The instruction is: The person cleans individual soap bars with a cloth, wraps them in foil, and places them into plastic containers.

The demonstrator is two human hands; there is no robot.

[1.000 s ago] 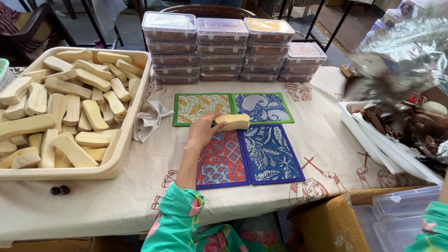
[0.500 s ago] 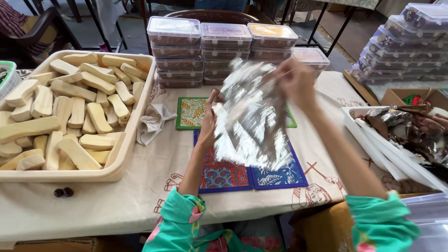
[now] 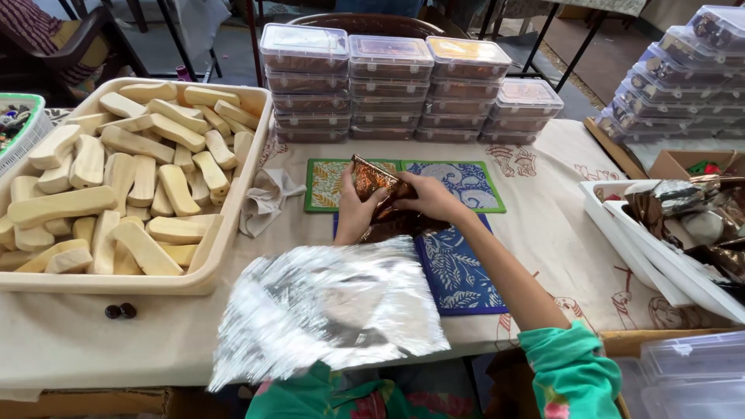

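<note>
Two hands, mine, meet over the middle of the table, both closed on a piece of brown foil (image 3: 374,180) that stands up from the mats. My left hand (image 3: 353,211) curls its fingers around the foil's left side, and my right hand (image 3: 428,195) pinches the top right edge from above; more of the brown foil (image 3: 400,223) spreads crumpled under my palms. The foil rests where four patterned mats meet: a green-edged yellow mat (image 3: 324,185) at the back left, a green-edged blue mat (image 3: 469,182) at the back right, and a blue leaf mat (image 3: 458,271) near my right forearm; the fourth is mostly hidden. Nearer to me, a big sheet of silver foil (image 3: 330,306) hangs over the table's front edge. To my left, a beige tray (image 3: 213,268) is heaped with pale wooden blocks (image 3: 128,182), and a crumpled cloth (image 3: 264,200) lies just beside it. Behind the mats stand stacks of clear lidded boxes (image 3: 388,85). At my right, a white tray (image 3: 660,264) holds more crumpled foil.
</note>
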